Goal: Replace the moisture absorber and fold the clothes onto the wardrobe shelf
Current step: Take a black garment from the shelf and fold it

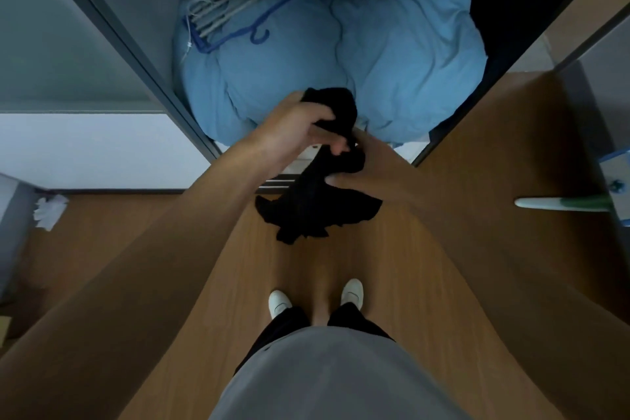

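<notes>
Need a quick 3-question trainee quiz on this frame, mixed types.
1. True or false: the black garment lies folded on the blue duvet.
2. Which grips the garment: A left hand only, B right hand only, C both?
3. Fill in: the blue hanger rests on the ____.
Key: 1 false, it hangs bunched in front of the wardrobe; 2 C; 3 duvet.

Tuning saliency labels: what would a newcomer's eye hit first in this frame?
The black garment at centre frame, bunched and hanging above the wood floor, is gripped by the left hand above and the right hand just below. Behind it, a big pale-blue duvet fills the open wardrobe, with a blue hanger rack lying on its upper left.
</notes>
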Tool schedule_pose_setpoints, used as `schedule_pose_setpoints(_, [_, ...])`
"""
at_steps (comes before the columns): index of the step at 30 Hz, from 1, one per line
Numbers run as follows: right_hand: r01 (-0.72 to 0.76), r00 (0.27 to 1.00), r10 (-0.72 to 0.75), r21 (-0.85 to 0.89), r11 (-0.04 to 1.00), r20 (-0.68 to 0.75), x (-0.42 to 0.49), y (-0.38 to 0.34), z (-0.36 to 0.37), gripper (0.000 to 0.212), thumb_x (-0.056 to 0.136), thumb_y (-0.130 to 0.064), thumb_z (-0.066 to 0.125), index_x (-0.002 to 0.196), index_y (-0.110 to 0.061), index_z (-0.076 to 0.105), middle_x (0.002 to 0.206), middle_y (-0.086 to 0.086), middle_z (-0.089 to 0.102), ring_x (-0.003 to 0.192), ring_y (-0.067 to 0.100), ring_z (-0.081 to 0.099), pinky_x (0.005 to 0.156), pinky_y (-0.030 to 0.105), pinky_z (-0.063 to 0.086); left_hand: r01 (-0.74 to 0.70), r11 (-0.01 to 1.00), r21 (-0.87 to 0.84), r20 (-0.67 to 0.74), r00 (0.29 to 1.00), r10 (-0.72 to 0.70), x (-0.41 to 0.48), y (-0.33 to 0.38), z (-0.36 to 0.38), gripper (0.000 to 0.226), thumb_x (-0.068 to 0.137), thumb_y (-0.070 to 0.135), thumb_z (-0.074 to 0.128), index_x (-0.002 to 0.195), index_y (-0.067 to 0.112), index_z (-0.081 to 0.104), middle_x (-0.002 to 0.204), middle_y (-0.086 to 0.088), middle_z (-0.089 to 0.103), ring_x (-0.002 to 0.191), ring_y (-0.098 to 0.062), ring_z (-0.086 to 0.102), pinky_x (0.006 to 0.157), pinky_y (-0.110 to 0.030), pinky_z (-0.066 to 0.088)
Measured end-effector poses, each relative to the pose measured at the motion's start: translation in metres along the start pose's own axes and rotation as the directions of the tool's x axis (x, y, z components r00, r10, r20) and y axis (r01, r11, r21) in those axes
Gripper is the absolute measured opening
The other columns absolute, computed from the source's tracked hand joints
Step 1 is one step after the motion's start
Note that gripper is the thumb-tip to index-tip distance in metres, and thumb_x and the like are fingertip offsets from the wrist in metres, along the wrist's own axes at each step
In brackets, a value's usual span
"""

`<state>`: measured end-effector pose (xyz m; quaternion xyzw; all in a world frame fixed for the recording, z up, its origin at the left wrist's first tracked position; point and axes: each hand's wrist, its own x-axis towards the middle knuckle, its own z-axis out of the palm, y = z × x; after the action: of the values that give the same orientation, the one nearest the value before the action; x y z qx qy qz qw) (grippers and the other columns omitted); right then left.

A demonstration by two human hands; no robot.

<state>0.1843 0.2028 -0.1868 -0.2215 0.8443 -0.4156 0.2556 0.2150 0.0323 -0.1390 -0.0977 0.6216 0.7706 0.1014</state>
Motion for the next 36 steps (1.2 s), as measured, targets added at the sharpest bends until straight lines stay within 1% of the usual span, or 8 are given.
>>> schedule_pose_setpoints(3, [0.026,0.958,0.064,0.306,0.952,-0.279,0.011,-0.023,-0.001,0.009,0.087,-0.011,0.071,0.093,-0.017,0.072,0.093,0.002,0.074,0.092,0.010,0.069,0.083,0.032,0.054,-0.114,0.993,-0.038,0.303,0.945,0.120,0.008,0.007,-0.006,0.032,0.089,-0.007,0.048,0.119,0.001,0.054,0.105,-0.016,0.072,0.105,-0.027,0.067,0.094,-0.035,0.052])
schedule_pose_setpoints(6, [0.040,0.962,0.212,0.852,0.521,-0.174,0.012,-0.044,-0.024,0.009,0.084,-0.004,0.068,0.079,-0.010,0.073,0.077,0.006,0.072,0.074,0.018,0.071,0.072,0.030,0.057,-0.217,0.843,0.492,0.162,0.974,0.156,0.015,-0.017,-0.062,0.078,0.083,-0.003,0.059,0.149,0.026,0.029,0.151,-0.001,0.042,0.141,-0.012,0.038,0.111,-0.033,0.037])
schedule_pose_setpoints(9, [0.084,0.988,0.115,0.983,0.164,-0.104,0.003,-0.061,-0.036,0.009,0.079,-0.009,0.061,0.071,-0.007,0.064,0.073,0.004,0.063,0.070,0.018,0.063,0.070,0.029,0.052,0.091,0.482,0.872,0.031,0.971,-0.238,0.012,-0.071,-0.093,0.102,0.081,0.013,0.078,0.157,0.025,0.011,0.160,-0.003,0.025,0.146,-0.019,0.027,0.119,-0.038,0.027])
schedule_pose_setpoints(12, [0.187,0.981,0.051,0.982,0.014,-0.188,0.004,-0.069,-0.047,0.010,0.078,-0.016,0.062,0.072,-0.008,0.065,0.079,0.005,0.060,0.075,0.020,0.060,0.075,0.031,0.050,0.241,0.348,0.906,-0.144,0.949,-0.281,0.018,-0.116,-0.082,0.048,0.095,0.028,0.064,0.135,0.005,0.052,0.132,-0.019,0.060,0.117,-0.034,0.058,0.100,-0.043,0.045])
schedule_pose_setpoints(19, [-0.158,0.884,0.295,0.362,0.919,-0.363,0.003,0.014,-0.039,0.066,0.094,-0.010,0.061,0.152,-0.017,0.029,0.136,0.001,0.049,0.117,0.006,0.055,0.089,0.012,0.044,0.192,0.974,0.116,-0.354,0.925,-0.140,0.042,-0.063,-0.043,0.020,0.092,0.005,0.047,0.082,0.013,0.062,0.057,0.007,0.065,0.053,-0.008,0.060,0.051,-0.022,0.046])
schedule_pose_setpoints(24, [-0.103,0.988,0.092,0.086,0.991,0.125,-0.036,0.058,0.023,0.098,0.084,-0.004,0.068,0.157,-0.029,0.008,0.155,-0.001,0.031,0.135,0.008,0.038,0.103,0.013,0.040,0.228,0.926,-0.300,-0.286,0.905,-0.315,0.038,-0.024,-0.029,0.022,0.097,0.023,0.051,0.102,0.010,0.068,0.069,-0.003,0.073,0.061,-0.016,0.072,0.053,-0.023,0.054])
schedule_pose_setpoints(29, [-0.172,0.973,0.119,0.280,0.944,0.198,-0.022,0.040,0.053,0.102,0.077,-0.036,0.080,0.153,-0.041,0.012,0.141,-0.014,0.042,0.128,0.003,0.045,0.104,0.022,0.041,0.243,0.862,-0.444,-0.215,0.905,-0.366,0.029,-0.017,-0.021,0.039,0.098,0.031,0.051,0.080,0.009,0.077,0.072,-0.006,0.074,0.064,-0.019,0.073,0.057,-0.026,0.059])
schedule_pose_setpoints(36, [-0.167,0.986,0.164,0.327,0.930,0.038,0.006,0.026,0.070,0.022,0.087,-0.021,0.066,0.109,-0.020,0.064,0.096,-0.007,0.071,0.088,0.003,0.067,0.080,0.024,0.051,0.152,0.828,-0.540,-0.208,0.929,-0.306,0.024,-0.004,-0.024,0.034,0.103,0.035,0.045,0.102,0.008,0.066,0.084,-0.008,0.073,0.075,-0.023,0.073,0.070,-0.032,0.061])
